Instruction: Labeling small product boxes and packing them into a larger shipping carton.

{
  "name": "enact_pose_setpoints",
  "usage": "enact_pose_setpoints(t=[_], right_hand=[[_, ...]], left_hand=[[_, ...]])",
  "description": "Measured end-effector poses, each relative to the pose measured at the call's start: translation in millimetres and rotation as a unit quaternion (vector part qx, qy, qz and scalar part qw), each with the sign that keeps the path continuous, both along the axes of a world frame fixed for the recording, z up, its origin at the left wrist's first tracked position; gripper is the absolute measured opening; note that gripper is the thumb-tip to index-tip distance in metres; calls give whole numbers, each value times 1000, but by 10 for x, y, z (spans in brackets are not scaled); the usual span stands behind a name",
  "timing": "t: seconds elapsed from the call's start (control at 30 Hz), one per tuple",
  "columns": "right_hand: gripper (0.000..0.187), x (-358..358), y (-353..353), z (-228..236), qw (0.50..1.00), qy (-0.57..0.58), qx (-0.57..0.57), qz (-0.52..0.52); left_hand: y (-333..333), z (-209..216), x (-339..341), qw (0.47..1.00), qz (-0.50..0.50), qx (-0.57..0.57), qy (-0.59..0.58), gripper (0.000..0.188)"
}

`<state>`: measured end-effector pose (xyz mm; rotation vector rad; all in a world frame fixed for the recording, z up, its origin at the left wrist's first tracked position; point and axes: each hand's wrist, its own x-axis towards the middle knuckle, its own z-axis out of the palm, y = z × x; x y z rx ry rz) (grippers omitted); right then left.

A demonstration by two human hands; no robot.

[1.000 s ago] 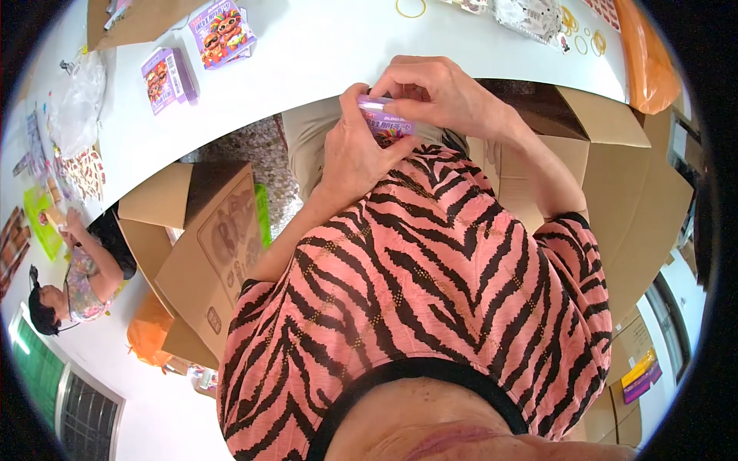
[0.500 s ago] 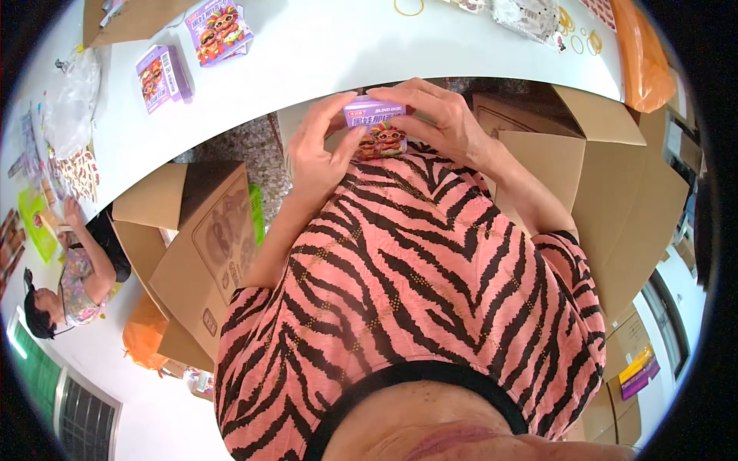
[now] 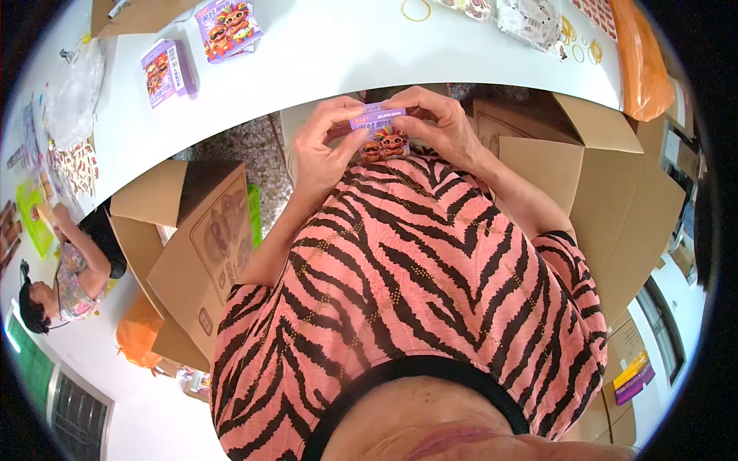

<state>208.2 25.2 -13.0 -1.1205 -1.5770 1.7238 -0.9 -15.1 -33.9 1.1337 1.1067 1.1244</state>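
Note:
Between both hands I hold a small purple cardboard box (image 3: 382,137) with a colourful cartoon print, close to my chest at the table's edge. My left hand (image 3: 327,142) is closed on the box's left side, thumb on its front and fingers at its top. My right hand (image 3: 440,127) pinches the upper right corner, with the thumb on the front face. The box's back and bottom are hidden. On the table to the left lie a flattish purple box (image 3: 165,75) and a small stack of matching printed boxes (image 3: 229,31).
The white table (image 3: 307,58) curves ahead. Open brown cartons stand at my left (image 3: 200,246) and right (image 3: 607,200). Rubber bands (image 3: 416,9) and a clear plastic bag (image 3: 530,23) lie at the far side. Another person (image 3: 73,269) works at the left.
My fingers have shifted along the box's top edge, and its front face has tilted to show more of the cartoon print. The view has moved slightly.

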Motion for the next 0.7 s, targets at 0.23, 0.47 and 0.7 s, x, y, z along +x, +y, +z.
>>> enact_pose_setpoints(t=[0.23, 0.47, 0.7], right_hand=[[23, -145, 207, 77, 1000, -4, 6, -1], [26, -912, 1200, 63, 988, 61, 138, -18], [27, -1697, 1875, -137, 988, 0, 147, -46]], left_hand=[[81, 64, -30, 999, 24, -30, 2, 32], [826, 477, -613, 962, 190, 113, 160, 39], [1380, 175, -1265, 909, 243, 84, 328, 61]])
